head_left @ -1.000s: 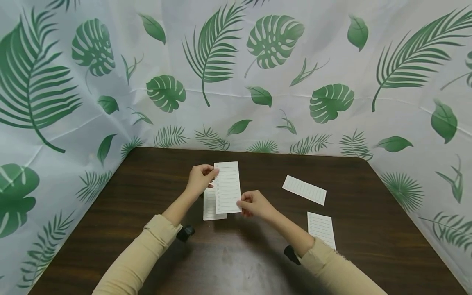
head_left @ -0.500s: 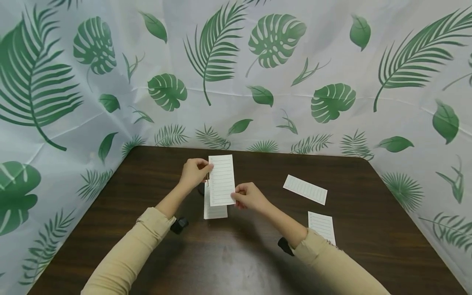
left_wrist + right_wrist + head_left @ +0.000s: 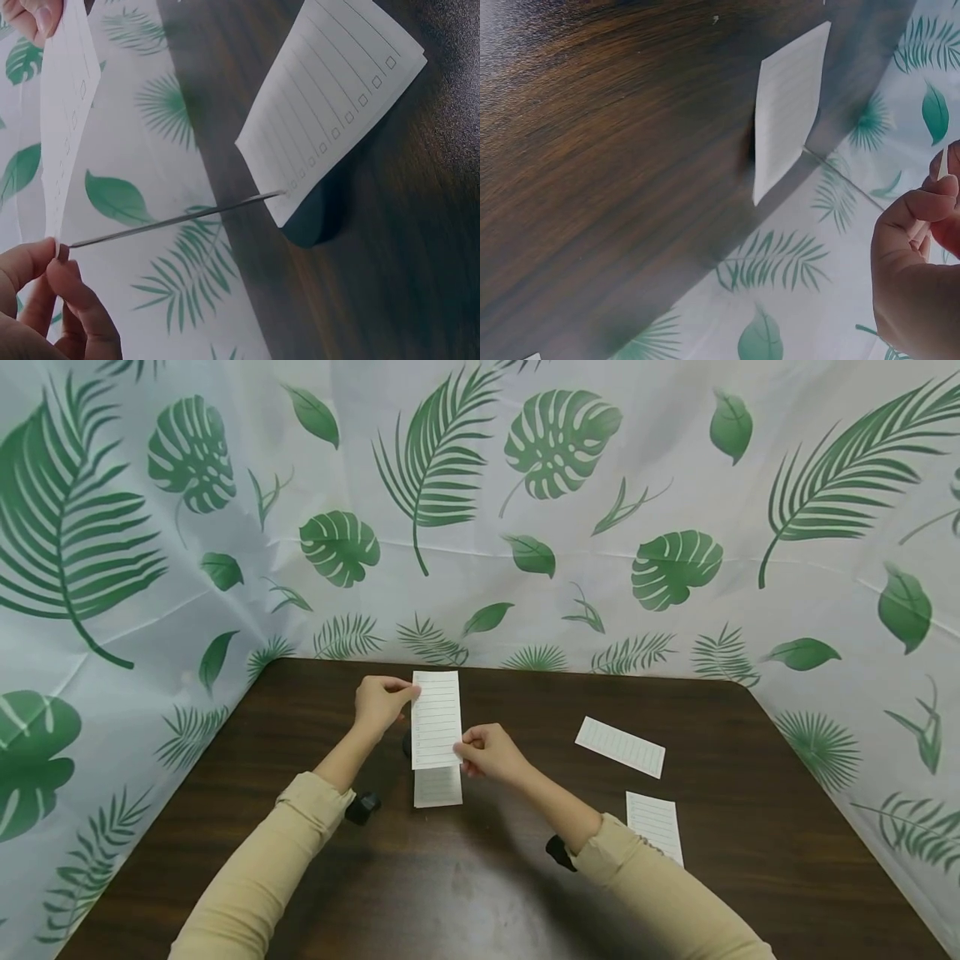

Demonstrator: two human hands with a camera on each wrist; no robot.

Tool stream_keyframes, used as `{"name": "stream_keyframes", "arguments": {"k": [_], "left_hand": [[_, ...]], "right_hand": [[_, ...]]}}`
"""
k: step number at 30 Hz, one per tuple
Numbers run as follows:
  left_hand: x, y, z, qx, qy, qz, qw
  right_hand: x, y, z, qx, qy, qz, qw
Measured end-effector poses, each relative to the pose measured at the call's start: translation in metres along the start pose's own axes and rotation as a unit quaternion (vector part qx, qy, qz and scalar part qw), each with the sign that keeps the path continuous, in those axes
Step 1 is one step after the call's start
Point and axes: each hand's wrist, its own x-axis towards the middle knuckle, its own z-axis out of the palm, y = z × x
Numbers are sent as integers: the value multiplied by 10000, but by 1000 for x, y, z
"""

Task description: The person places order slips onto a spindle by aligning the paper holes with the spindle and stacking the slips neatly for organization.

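A lined checklist sheet [image 3: 437, 722] hangs raised over the table between both hands. My left hand [image 3: 381, 703] pinches it near its upper left corner; my right hand [image 3: 495, 753] pinches the lower right corner between thumb and fingers. Below lies a small stack of similar sheets [image 3: 438, 787], partly covered by the raised one in the head view. From that stack a thin metal spike [image 3: 172, 221] rises, and its upper end meets the raised sheet right at the left fingertips in the left wrist view. The spike's dark rounded base [image 3: 311, 221] shows under the stack.
To the right on the dark wooden table [image 3: 480, 893] lie two more lined sheets, a slanted one [image 3: 621, 747] farther back and another sheet [image 3: 654, 825] nearer, partly behind the right forearm. A leaf-patterned curtain [image 3: 465, 527] borders the table's back and sides.
Both hands have carried the sheet to the left and slightly away, so it now hangs in line with the stack. The two sheets on the right have stayed put.
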Motion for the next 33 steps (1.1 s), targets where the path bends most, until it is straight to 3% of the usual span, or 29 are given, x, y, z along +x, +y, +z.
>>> {"name": "stream_keyframes", "arguments": {"k": [7,13,18,27,33], "left_hand": [[5,0,2,105,328,262,9991],[9,0,4,253,485,281,9981],[10,-4,6,114,369,-17,9993],[7,-5,5,-515,51,-281,9983],[6,-11,7,-822,-133,-242,9962]], "right_hand": [[4,-4,-1,195,191,251,9993],[6,-7,0,384,267,310,9984],[6,-6,1,395,268,328,9983],[5,-5,3,361,206,333,9986],[3,-2,3,296,151,252,9991]]}}
